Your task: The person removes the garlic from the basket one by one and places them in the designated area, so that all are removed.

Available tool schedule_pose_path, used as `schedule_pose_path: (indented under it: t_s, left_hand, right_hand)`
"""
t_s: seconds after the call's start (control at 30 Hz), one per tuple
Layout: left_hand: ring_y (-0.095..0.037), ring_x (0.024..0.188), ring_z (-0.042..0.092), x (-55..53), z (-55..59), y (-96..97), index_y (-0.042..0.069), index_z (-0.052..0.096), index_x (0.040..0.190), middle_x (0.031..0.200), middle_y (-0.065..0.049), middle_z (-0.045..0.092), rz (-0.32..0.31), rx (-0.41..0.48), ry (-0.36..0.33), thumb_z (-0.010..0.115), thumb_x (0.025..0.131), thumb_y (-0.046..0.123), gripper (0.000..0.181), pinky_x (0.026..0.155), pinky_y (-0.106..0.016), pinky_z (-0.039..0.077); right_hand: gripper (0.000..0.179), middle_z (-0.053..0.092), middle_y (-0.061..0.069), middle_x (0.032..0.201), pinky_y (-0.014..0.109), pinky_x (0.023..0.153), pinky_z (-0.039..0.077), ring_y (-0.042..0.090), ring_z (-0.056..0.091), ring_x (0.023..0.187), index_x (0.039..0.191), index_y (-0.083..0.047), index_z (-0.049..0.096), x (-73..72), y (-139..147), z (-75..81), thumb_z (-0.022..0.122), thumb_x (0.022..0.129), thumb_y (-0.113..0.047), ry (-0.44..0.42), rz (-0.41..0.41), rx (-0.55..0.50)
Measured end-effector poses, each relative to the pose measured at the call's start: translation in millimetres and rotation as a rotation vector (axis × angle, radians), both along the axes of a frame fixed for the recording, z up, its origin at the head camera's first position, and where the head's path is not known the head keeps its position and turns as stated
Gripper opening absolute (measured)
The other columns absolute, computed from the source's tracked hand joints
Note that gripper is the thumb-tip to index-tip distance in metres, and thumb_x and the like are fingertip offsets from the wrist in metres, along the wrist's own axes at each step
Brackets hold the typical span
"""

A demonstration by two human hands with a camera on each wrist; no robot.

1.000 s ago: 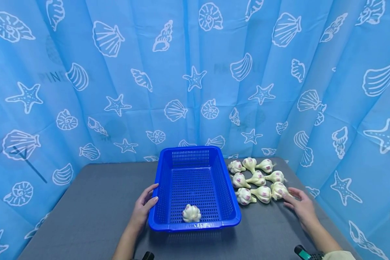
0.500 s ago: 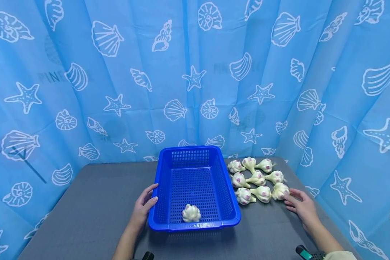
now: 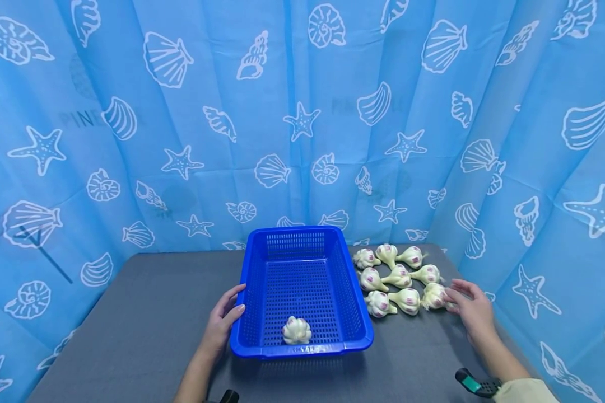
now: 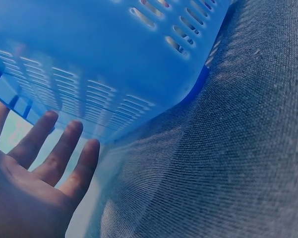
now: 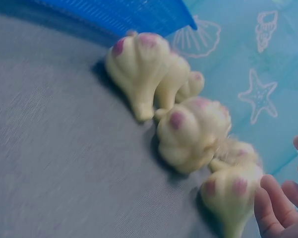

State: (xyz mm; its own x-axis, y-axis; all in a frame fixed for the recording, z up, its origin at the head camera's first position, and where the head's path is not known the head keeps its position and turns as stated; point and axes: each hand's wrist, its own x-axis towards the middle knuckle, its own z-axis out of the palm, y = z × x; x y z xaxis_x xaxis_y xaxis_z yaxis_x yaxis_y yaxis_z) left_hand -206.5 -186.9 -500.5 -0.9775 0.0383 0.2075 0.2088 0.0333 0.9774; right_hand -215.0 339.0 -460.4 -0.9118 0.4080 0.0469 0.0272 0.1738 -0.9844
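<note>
In the head view my left hand (image 3: 223, 323) lies at the left rim of a blue plastic basket (image 3: 302, 351), thumb and forefinger touching it. The left wrist view shows the other fingers (image 4: 84, 171) loosely bent beside the slotted wall, not wrapped round it. One garlic bulb (image 3: 297, 330) sits in the near part of the basket. My right hand (image 3: 473, 313), fingers relaxed, is at the right side of the nearest right garlic bulb (image 3: 434, 295). Its fingertips touch or nearly touch the bulb; the right wrist view shows no grip round the bulb (image 5: 233, 191).
Several more garlic bulbs (image 3: 399, 276) lie in rough rows right of the basket, some stems touching neighbours. A grey cloth (image 3: 156, 324) covers the table. Behind and beside it hangs a blue curtain (image 3: 302, 184) with white sea-shell prints.
The garlic bulb by my right hand has turned slightly. My right hand has shifted a little right and up, its fingers looser. The left hand and basket stay put.
</note>
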Motion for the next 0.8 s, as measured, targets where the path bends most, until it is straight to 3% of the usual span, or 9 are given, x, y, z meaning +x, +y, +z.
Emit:
schedule_pose_path:
  t_s: [0.17,0.37,0.53,0.63,0.8]
  left_hand:
    - [-0.044,0.128,0.043,-0.2,1.0,0.2,0.018,0.046,0.144,0.147,-0.02,0.041,0.002,0.011,-0.005,0.055,0.097,0.022,0.048,0.094,-0.062,0.041]
    - [-0.044,0.129,0.042,0.5,-0.3,0.3,0.02,0.045,0.144,0.148,-0.019,0.04,0.005,-0.014,-0.014,0.056,0.096,0.025,0.049,0.095,-0.062,0.04]
    - [-0.044,0.129,0.042,0.5,-0.4,-0.2,0.02,0.045,0.144,0.147,-0.02,0.04,0.005,-0.018,-0.014,0.055,0.097,0.025,0.048,0.095,-0.062,0.04]
    - [-0.044,0.13,0.041,0.2,-0.7,-0.5,0.02,0.045,0.144,0.148,-0.02,0.039,0.005,-0.016,-0.013,0.055,0.097,0.025,0.048,0.095,-0.062,0.04]
    - [-0.044,0.129,0.042,0.5,-0.8,-0.5,0.019,0.046,0.144,0.147,-0.02,0.04,0.008,-0.012,-0.001,0.056,0.096,0.024,0.049,0.094,-0.062,0.041]
  right_hand:
    - [0.034,0.058,-0.014,0.098,0.029,0.068,0.055,0.001,0.065,0.08,0.122,-0.007,0.054,-4.5,-7.9,17.2,0.063,0.095,-0.027,0.03,0.049,0.037]
    - [0.028,0.059,-0.018,0.098,0.028,0.069,0.055,-0.001,0.064,0.081,0.121,-0.008,0.054,-11.9,-20.9,33.7,0.061,0.097,-0.021,0.064,0.14,0.032]
    - [0.039,0.057,-0.019,0.102,0.029,0.07,0.055,0.002,0.063,0.085,0.128,0.001,0.05,-20.8,-33.8,39.9,0.061,0.097,-0.019,0.105,0.235,0.076]
    - [0.044,0.056,-0.017,0.105,0.031,0.072,0.055,0.003,0.063,0.089,0.132,0.006,0.046,-23.9,-42.5,41.9,0.06,0.097,-0.017,0.13,0.307,0.108]
    - [0.047,0.055,0.001,0.116,0.033,0.074,0.055,0.005,0.061,0.092,0.134,0.009,0.044,-27.6,-58.8,48.0,0.06,0.097,-0.016,0.153,0.404,0.119]
